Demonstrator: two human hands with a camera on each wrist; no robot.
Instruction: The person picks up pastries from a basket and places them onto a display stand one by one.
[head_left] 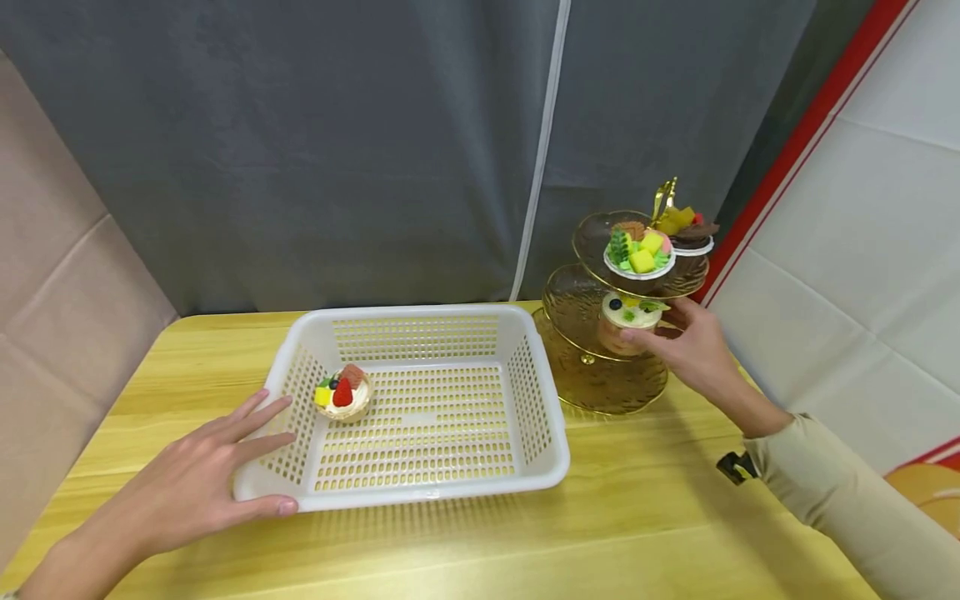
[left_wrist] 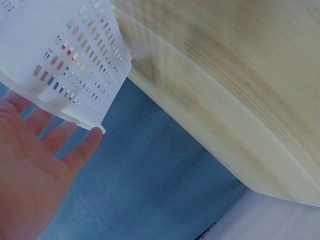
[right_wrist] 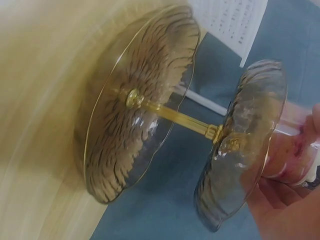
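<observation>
My right hand (head_left: 701,350) grips a clear dessert cup (head_left: 628,315) with a cream top, blueberries and yellow pieces, at the middle tier of a gold-rimmed three-tier glass stand (head_left: 607,392). In the right wrist view the cup (right_wrist: 295,155) shows a pink-red layer and sits at the tier's upper side; whether it touches the glass I cannot tell. Fingers spread and fairly straight, my left hand (head_left: 202,475) rests at the left rim of a white perforated basket (head_left: 420,492). A fruit tart (head_left: 345,396) with a strawberry lies inside, against the basket's left side.
The stand's top tier carries a fruit-topped cup dessert (head_left: 640,254) and a chocolate one (head_left: 692,233), beside a gold handle (head_left: 664,200). A grey curtain (head_left: 337,167) hangs behind the wooden table (head_left: 600,525). A white wall panel (head_left: 885,250) bounds the right.
</observation>
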